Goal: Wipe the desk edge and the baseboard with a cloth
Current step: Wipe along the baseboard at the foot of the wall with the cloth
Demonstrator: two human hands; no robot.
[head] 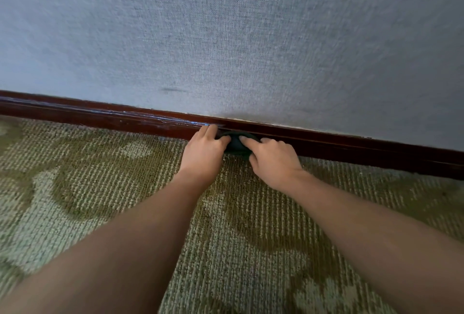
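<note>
A dark red-brown wooden baseboard (105,117) runs along the foot of the wall, sloping down to the right. A small dark cloth (235,145), bunched up, lies against the baseboard where it meets the carpet. My left hand (204,154) holds the cloth's left side, with its fingers up on the baseboard. My right hand (272,160) grips the cloth's right side, fingers curled over it. Most of the cloth is hidden between the two hands. The desk edge is out of view.
A grey textured wall (238,37) with a small dark smudge (173,90) rises above the baseboard. Green patterned carpet (100,188) covers the floor below. My bare forearms reach in from the bottom corners.
</note>
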